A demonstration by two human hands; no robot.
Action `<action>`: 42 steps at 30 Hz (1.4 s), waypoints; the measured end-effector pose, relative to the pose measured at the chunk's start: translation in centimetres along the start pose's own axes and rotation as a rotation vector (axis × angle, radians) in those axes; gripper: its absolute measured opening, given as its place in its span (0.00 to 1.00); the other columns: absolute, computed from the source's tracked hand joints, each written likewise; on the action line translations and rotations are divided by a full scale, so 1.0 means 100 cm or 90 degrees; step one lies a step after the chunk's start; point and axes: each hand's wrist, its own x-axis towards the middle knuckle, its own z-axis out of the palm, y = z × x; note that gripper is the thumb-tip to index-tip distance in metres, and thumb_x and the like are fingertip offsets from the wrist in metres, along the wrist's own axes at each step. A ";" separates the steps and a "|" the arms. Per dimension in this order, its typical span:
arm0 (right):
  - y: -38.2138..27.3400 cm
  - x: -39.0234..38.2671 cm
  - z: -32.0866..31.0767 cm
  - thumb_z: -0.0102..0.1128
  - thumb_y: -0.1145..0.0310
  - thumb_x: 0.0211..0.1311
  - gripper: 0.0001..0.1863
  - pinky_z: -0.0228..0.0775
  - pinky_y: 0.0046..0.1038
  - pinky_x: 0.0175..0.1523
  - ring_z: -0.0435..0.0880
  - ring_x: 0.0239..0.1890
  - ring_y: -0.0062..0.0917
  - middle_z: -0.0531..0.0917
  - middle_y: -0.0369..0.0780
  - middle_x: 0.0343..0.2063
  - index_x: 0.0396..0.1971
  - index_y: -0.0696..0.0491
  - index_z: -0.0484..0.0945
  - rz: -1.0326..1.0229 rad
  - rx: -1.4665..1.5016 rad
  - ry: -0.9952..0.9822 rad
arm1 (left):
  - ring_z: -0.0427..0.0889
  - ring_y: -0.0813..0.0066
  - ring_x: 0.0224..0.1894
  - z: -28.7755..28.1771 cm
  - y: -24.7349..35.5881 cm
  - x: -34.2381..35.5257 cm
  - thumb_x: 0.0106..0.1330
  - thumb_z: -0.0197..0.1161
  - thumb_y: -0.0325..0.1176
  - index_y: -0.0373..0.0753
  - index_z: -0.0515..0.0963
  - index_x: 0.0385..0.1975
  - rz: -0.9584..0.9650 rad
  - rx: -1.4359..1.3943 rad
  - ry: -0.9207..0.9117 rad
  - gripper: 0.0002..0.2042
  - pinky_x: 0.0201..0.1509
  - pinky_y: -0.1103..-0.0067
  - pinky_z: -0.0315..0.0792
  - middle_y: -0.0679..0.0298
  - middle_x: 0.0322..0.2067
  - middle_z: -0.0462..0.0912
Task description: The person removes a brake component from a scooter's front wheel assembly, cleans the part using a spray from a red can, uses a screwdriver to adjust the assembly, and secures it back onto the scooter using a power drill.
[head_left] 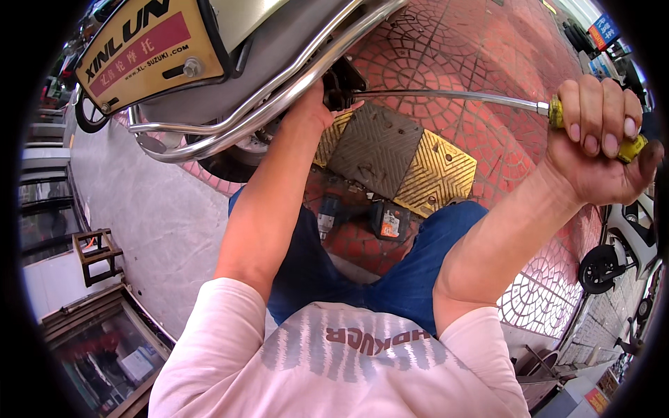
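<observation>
My right hand (601,129), raised at the right, is closed around the yellow handle of a long screwdriver (460,95). Its steel shaft runs leftward, and the tip meets a dark metal part (343,85) low on the motorcycle's side. My left hand (319,111) reaches under the chrome guard bar (272,104) and grips that dark part, with some fingertips showing below it. The rest of its fingers are hidden behind the part. The motorcycle (279,42) fills the upper left, with a plate (150,52) bolted at its end.
A yellow and black rubber ramp (380,150) lies on the red patterned paving. Between my knees rests a cordless power tool (327,212) with a dark battery (390,221). A wooden stool (97,254) stands at left; a parked scooter (620,244) at right.
</observation>
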 end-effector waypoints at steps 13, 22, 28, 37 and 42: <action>0.015 -0.005 -0.006 0.70 0.52 0.58 0.17 0.58 0.22 0.31 0.65 0.20 0.15 0.71 0.27 0.18 0.27 0.48 0.74 -0.028 0.004 0.170 | 0.86 0.46 0.48 -0.002 0.000 0.005 0.71 0.63 0.55 0.44 0.72 0.61 -0.012 -0.001 -0.032 0.27 0.48 0.41 0.82 0.54 0.49 0.83; 0.018 -0.015 -0.032 0.60 0.46 0.67 0.20 0.59 0.25 0.32 0.64 0.21 0.16 0.72 0.28 0.20 0.30 0.49 0.80 -0.039 0.025 0.112 | 0.82 0.48 0.55 0.009 -0.003 0.000 0.73 0.62 0.54 0.44 0.71 0.63 -0.006 -0.076 0.038 0.26 0.55 0.43 0.79 0.55 0.57 0.80; 0.018 -0.026 -0.006 0.57 0.49 0.70 0.19 0.57 0.26 0.28 0.62 0.18 0.18 0.70 0.29 0.17 0.26 0.48 0.78 -0.074 -0.036 0.226 | 0.82 0.50 0.56 0.018 -0.011 0.013 0.73 0.60 0.54 0.45 0.73 0.61 0.030 -0.143 0.078 0.25 0.58 0.44 0.74 0.57 0.56 0.81; 0.021 -0.028 0.014 0.57 0.55 0.70 0.18 0.54 0.26 0.23 0.61 0.15 0.18 0.68 0.29 0.13 0.20 0.45 0.72 -0.128 -0.121 0.414 | 0.83 0.55 0.54 0.030 -0.025 0.019 0.76 0.58 0.53 0.48 0.75 0.61 0.131 -0.173 0.123 0.22 0.58 0.42 0.71 0.62 0.55 0.83; 0.024 -0.028 0.019 0.57 0.54 0.70 0.18 0.54 0.27 0.22 0.60 0.14 0.19 0.67 0.29 0.13 0.20 0.44 0.71 -0.141 -0.136 0.448 | 0.84 0.56 0.52 0.026 -0.024 0.021 0.75 0.59 0.54 0.48 0.76 0.60 0.123 -0.148 0.122 0.21 0.54 0.42 0.73 0.61 0.54 0.83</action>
